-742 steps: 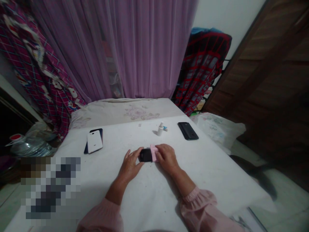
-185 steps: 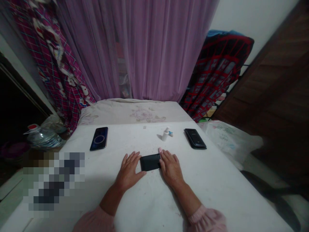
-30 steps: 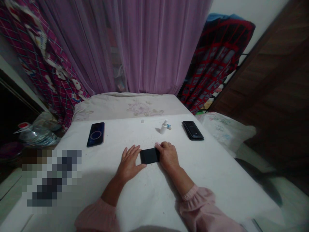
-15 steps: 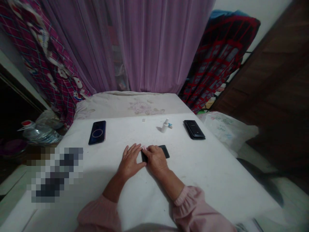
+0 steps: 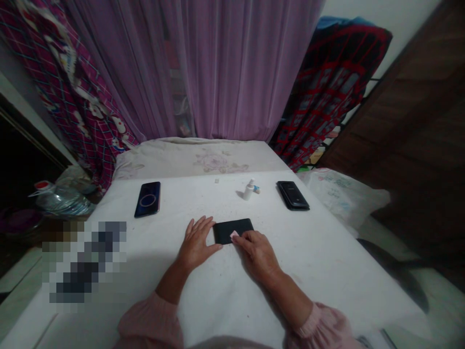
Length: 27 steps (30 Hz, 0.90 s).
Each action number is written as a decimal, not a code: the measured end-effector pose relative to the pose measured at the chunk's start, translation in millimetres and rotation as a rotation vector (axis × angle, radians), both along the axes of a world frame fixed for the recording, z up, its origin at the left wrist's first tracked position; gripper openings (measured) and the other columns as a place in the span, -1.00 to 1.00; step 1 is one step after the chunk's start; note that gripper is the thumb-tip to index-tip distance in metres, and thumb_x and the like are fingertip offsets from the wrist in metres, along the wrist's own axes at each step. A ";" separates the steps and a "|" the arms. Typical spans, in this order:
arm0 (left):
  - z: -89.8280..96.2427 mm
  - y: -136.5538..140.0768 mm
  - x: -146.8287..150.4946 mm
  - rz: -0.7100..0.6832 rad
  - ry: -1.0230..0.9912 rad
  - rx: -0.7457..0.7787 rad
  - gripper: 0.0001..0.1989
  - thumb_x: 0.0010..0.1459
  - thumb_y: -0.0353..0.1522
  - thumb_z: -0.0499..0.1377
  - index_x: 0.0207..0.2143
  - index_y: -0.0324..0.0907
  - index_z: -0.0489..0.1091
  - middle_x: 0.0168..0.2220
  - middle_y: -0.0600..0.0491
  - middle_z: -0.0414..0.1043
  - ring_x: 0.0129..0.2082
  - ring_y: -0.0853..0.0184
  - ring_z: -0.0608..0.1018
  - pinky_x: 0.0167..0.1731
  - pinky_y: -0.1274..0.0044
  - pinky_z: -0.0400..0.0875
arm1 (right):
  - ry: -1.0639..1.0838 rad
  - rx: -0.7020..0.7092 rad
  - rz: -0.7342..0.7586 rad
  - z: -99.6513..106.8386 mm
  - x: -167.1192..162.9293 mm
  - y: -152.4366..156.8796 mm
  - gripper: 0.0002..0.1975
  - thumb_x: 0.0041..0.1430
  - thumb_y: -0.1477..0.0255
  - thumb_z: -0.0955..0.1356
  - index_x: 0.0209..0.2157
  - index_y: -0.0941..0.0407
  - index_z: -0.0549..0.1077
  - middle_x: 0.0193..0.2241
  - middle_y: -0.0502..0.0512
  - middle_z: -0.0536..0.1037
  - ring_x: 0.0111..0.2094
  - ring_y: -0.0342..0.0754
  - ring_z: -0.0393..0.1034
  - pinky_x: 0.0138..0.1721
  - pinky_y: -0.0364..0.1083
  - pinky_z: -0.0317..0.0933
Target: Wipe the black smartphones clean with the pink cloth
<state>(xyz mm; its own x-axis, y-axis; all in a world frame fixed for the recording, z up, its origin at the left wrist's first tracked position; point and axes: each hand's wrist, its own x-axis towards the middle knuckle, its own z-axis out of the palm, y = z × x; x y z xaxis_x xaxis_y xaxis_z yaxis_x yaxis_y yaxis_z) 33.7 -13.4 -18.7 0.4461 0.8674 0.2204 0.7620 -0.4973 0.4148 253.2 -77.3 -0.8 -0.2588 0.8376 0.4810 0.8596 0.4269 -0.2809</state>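
A flat black phone [image 5: 228,229] lies on the white-covered table, its long side running across in front of me. At its left end rests my left hand [image 5: 196,245], fingers stretched and spread, with the index fingertip and thumb at the phone's two left corners. My right hand [image 5: 259,254] is closed in a pinch on a small pink cloth [image 5: 234,234], which touches the phone near its lower edge. The right fingers cover the phone's lower right corner. Beyond the phone stands a small white spray bottle [image 5: 248,190].
A phone with a ring on its screen [image 5: 147,199] lies at left, and stacked dark phones [image 5: 292,195] lie at right. A small pale square [image 5: 217,181] sits farther back. Near left is a blurred-out patch [image 5: 85,261]. A water jug [image 5: 61,198] stands beyond the left edge.
My right hand has slid right and toward me with the pink cloth, uncovering most of the phone's surface. My left hand stays at the phone's left end.
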 end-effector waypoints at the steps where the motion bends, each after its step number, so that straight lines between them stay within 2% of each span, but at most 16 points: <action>1: 0.4 0.1 -0.2 -0.003 0.005 -0.006 -0.40 0.04 -0.18 0.30 0.12 -0.11 0.27 0.23 -0.08 0.28 0.27 0.10 0.23 0.28 0.13 -0.08 | 0.009 0.007 -0.039 -2.5 7.7 -0.8 -0.73 0.28 0.48 0.28 -0.06 0.02 0.53 -0.39 0.08 0.47 -0.36 -0.07 0.27 -0.33 -0.11 0.09; 6: 0.9 0.4 -1.6 -0.012 0.005 -0.007 -0.39 0.04 -0.20 0.30 0.12 -0.12 0.26 0.23 -0.08 0.27 0.28 0.10 0.22 0.28 0.13 -0.09 | 0.102 -0.026 -0.240 -15.8 36.7 4.7 -0.66 0.25 0.52 0.23 -0.05 0.04 0.53 -0.35 0.10 0.49 -0.35 -0.05 0.33 -0.30 -0.10 0.20; 11: 0.1 0.3 -1.7 -0.019 -0.011 0.004 -0.37 0.04 -0.22 0.30 0.16 -0.10 0.23 0.22 -0.07 0.28 0.27 0.10 0.24 0.27 0.13 -0.07 | 0.237 -0.096 -0.372 -19.3 40.1 10.7 -0.65 0.21 0.47 0.22 -0.05 0.09 0.52 -0.30 0.11 0.53 -0.26 -0.03 0.41 -0.26 -0.10 0.27; 16: 1.2 -0.7 -1.0 -0.015 -0.031 -0.006 -0.34 0.03 -0.25 0.31 0.17 -0.07 0.20 0.22 -0.06 0.29 0.27 0.09 0.25 0.27 0.12 -0.08 | 0.234 -0.192 -0.379 -10.6 31.2 17.6 -0.64 0.19 0.48 0.20 -0.08 0.09 0.53 -0.28 0.11 0.54 -0.25 -0.03 0.42 -0.25 -0.11 0.25; 21: 3.4 -2.6 0.7 -0.011 -0.087 -0.026 -0.36 0.03 -0.33 0.30 0.17 -0.05 0.18 0.15 -0.04 0.38 0.25 0.10 0.28 0.27 0.08 -0.12 | 0.279 -0.229 -0.399 -5.8 26.8 42.9 -0.67 0.25 0.38 0.20 -0.11 0.06 0.55 -0.29 0.11 0.54 -0.26 -0.03 0.42 -0.25 -0.11 0.25; 25: 4.9 -1.2 1.6 0.041 -0.192 -0.034 -0.33 0.05 -0.44 0.24 0.20 -0.02 0.10 -0.02 0.04 0.51 0.04 0.21 0.51 0.26 0.10 -0.05 | 0.482 -0.201 -0.328 -7.6 23.4 62.3 -0.66 0.25 0.29 0.21 -0.12 0.06 0.56 -0.30 0.12 0.56 -0.24 -0.01 0.44 -0.19 -0.07 0.29; 27: 5.4 0.7 2.2 0.087 -0.251 -0.006 -0.33 0.06 -0.49 0.20 0.20 -0.01 0.10 -0.09 0.07 0.53 -0.07 0.26 0.57 0.21 0.17 0.13 | 0.614 -0.165 -0.253 -6.9 20.6 67.0 -0.65 0.25 0.26 0.22 -0.10 0.06 0.56 -0.27 0.13 0.57 -0.20 0.00 0.44 -0.16 -0.06 0.30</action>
<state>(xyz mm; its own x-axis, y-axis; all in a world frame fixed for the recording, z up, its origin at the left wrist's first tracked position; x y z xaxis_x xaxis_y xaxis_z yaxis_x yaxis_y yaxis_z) 35.9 -12.7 -13.3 0.3019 0.9016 0.3099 0.6746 -0.4317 0.5988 273.9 -10.3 -7.7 0.2332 0.9116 0.3386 0.5912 0.1435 -0.7936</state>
